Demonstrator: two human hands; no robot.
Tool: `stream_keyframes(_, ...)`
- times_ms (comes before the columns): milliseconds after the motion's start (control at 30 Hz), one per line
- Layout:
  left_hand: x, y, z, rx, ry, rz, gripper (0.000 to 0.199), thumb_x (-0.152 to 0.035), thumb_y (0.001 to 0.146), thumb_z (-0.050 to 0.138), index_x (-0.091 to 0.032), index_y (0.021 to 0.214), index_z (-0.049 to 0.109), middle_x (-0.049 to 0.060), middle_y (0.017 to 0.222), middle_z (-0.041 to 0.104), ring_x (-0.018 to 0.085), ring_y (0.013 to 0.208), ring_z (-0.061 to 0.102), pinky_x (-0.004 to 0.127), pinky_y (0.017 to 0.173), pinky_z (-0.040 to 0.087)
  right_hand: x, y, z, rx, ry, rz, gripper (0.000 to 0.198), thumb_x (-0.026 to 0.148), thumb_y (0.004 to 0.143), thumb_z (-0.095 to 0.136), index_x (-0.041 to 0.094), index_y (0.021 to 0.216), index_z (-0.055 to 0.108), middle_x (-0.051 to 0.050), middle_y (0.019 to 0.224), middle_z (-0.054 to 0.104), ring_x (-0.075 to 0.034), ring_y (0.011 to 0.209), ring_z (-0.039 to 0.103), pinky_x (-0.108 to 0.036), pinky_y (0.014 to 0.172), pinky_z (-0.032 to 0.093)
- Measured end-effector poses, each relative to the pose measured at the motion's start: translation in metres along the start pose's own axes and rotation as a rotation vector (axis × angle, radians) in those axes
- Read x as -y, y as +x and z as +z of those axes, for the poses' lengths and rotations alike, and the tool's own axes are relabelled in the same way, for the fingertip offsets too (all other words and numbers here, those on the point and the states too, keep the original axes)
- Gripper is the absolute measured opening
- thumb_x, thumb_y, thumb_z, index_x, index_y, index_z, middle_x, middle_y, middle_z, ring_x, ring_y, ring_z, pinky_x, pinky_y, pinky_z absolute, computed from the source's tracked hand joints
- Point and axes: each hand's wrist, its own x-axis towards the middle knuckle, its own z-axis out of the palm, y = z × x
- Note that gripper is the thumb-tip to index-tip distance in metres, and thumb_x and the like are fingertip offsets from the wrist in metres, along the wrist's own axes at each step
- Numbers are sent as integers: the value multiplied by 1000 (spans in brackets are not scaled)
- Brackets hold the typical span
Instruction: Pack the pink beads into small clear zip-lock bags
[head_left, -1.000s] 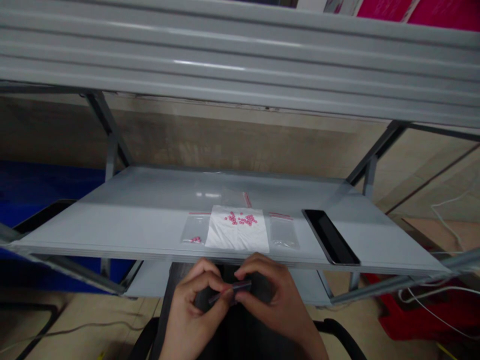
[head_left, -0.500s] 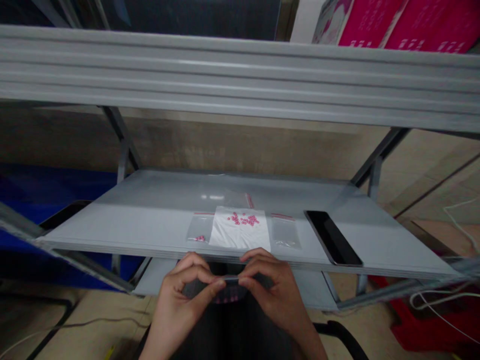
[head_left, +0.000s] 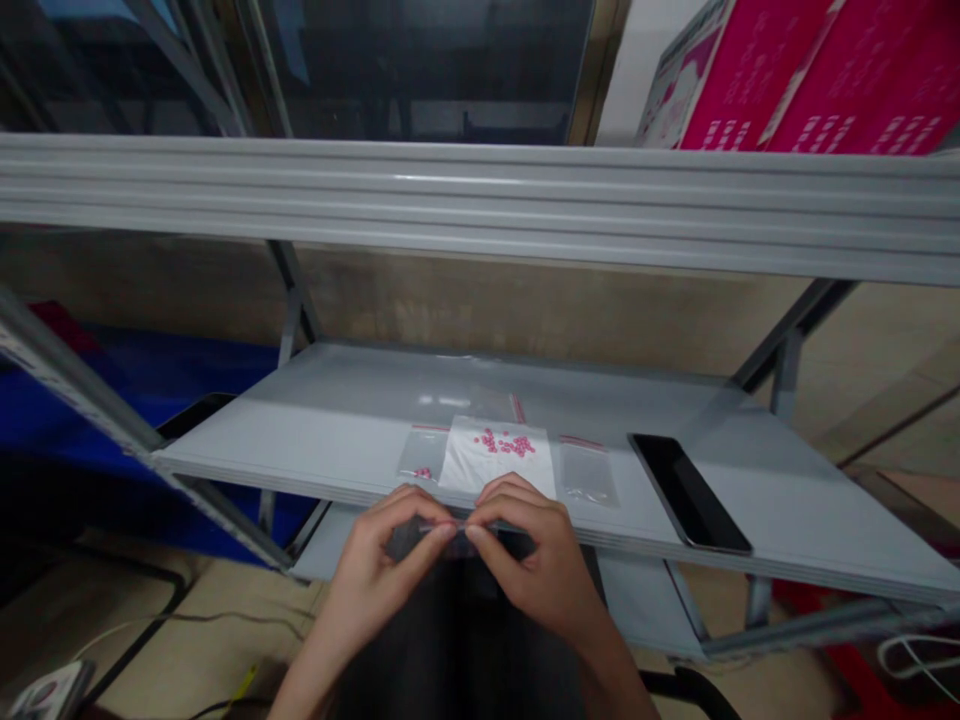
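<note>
Before the shelf's front edge, my left hand (head_left: 386, 550) pinches the top edge of a small clear zip bag (head_left: 459, 524) between thumb and forefinger. My right hand (head_left: 538, 552) pinches the same edge, its fingertips almost touching the left ones. Most of the bag is hidden behind my fingers. Just beyond lies a white sheet (head_left: 466, 466) with many small pink pieces (head_left: 517, 445) scattered on it. Left of the sheet is a zip bag (head_left: 424, 448) with a few pink pieces inside. A flat clear zip bag (head_left: 586, 470) rests on the right.
Behind the sheet lies another clear bag (head_left: 495, 403) with a red strip. A black phone (head_left: 690, 492) is on the grey shelf (head_left: 300, 420) at right. A thick grey beam (head_left: 450, 200) crosses above, with pink boxes (head_left: 810, 80) over it.
Both hands have risen slightly and their fingertips have come closer together along the bag's edge. The camera view has tilted up and shifted left. The pieces on the sheet look unchanged.
</note>
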Motion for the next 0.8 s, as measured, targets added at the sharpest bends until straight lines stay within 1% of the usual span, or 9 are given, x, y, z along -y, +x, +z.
stream_keyframes(100, -1, -1, -4, -115, 90, 62, 21, -25, 85, 63, -20, 64, 66, -1, 62, 66, 14, 61, 61, 24, 61, 45, 0, 7, 3, 14, -12, 7, 17, 12, 82, 61, 18, 68, 67, -1, 67, 64, -17, 72, 59, -30, 68, 44)
stream_keyframes(200, 2, 6, -12, -216, 119, 63, 17, -27, 81, 67, -21, 66, 72, 0, 64, 71, 16, 63, 64, 27, 64, 48, -5, 21, 6, 12, -32, -4, 17, 12, 81, 63, 18, 65, 68, -2, 66, 66, -17, 71, 60, -31, 70, 45)
stream_keyframes(267, 10, 17, -20, -204, 58, -50, 13, -30, 76, 71, -21, 68, 74, 1, 68, 74, 18, 66, 67, 28, 68, 51, -14, 35, 9, 38, -43, 21, 15, 12, 79, 64, 18, 67, 71, -2, 69, 70, -18, 71, 63, -31, 73, 46)
stream_keyframes(333, 24, 35, -27, -158, -25, -189, 14, -32, 72, 74, -18, 69, 74, 3, 70, 76, 20, 70, 69, 30, 71, 53, -27, 51, 15, 75, -62, 111, 14, 10, 78, 64, 18, 72, 74, -4, 75, 74, -18, 74, 66, -30, 75, 48)
stream_keyframes(367, 33, 44, -30, -146, -30, -203, 15, -32, 70, 74, -17, 68, 74, 4, 70, 76, 21, 70, 70, 30, 70, 54, -35, 59, 20, 81, -81, 174, 15, 10, 78, 64, 18, 75, 75, -4, 78, 76, -19, 76, 68, -29, 73, 50)
stream_keyframes(467, 61, 73, -34, -127, -12, -206, 16, -31, 73, 71, -15, 73, 74, 6, 73, 77, 21, 69, 70, 29, 66, 54, -60, 81, 33, 66, -125, 223, 22, 6, 79, 58, 16, 83, 77, -8, 89, 77, -21, 81, 71, -29, 74, 53)
stream_keyframes(600, 90, 98, -28, -89, 52, -184, 18, -30, 81, 67, -12, 80, 72, 5, 73, 76, 19, 68, 70, 30, 66, 54, -84, 100, 44, 14, -233, 217, 27, 2, 78, 54, 13, 84, 78, -12, 90, 77, -25, 86, 72, -33, 81, 53)
stream_keyframes(700, 104, 107, -20, -88, 129, -165, 19, -30, 88, 64, -12, 87, 70, 4, 81, 74, 16, 74, 69, 33, 74, 55, -88, 101, 44, -30, -314, 197, 30, 2, 79, 52, 13, 90, 77, -14, 96, 76, -27, 94, 70, -36, 89, 51)
stream_keyframes(800, 113, 109, -16, -106, 223, -152, 17, -28, 89, 63, -13, 93, 69, 5, 89, 74, 17, 81, 69, 37, 80, 54, -83, 87, 35, -79, -356, 166, 34, 6, 82, 49, 13, 103, 74, -14, 107, 74, -27, 103, 67, -38, 95, 48)
